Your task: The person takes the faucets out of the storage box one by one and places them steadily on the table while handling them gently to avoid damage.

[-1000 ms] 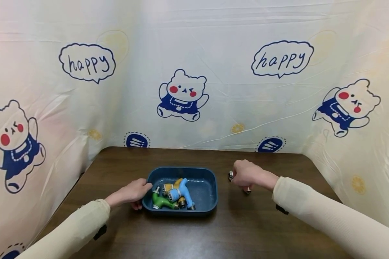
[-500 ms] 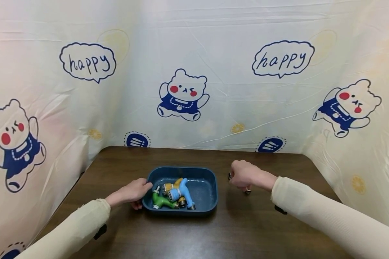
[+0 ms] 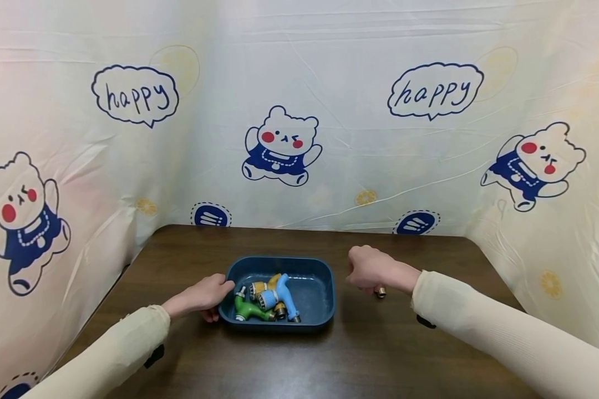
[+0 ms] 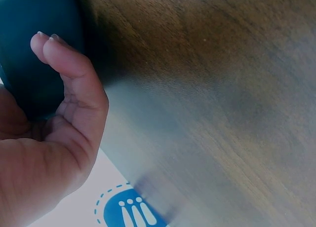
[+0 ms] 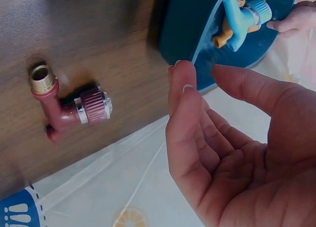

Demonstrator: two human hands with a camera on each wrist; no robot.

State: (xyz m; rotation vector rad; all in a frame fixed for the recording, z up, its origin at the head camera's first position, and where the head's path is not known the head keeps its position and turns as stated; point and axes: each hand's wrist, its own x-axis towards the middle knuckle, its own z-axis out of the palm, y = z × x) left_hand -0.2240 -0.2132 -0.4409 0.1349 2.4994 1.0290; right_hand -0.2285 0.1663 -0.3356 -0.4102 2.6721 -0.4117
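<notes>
A dark blue rectangular tray (image 3: pixel 323 320) holds a light blue tap (image 3: pixel 286 299), a green tap (image 3: pixel 251 311) and a yellow tap (image 3: pixel 275 281). At its left end my left hand (image 3: pixel 206 293) grips the rim, fingers bent against the outer wall in the left wrist view. To the tray's right, my right hand (image 3: pixel 374 270) hovers over the table, its thumb and fingers apart with nothing between them, as the right wrist view shows. A dark red tap (image 5: pixel 63 116) with a ribbed knob and brass threaded end lies on the table beside it, mostly hidden under that hand in the head view.
The brown wooden table (image 3: pixel 299 366) reaches back to a pale printed curtain (image 3: pixel 349 66), which hangs behind it and along both sides. The tray's right wall stands a short way left of my right hand.
My right hand has shifted slightly left, away from the red tap, which stays on the table with its knob now covered in the head view. My left hand and the tray have not moved.
</notes>
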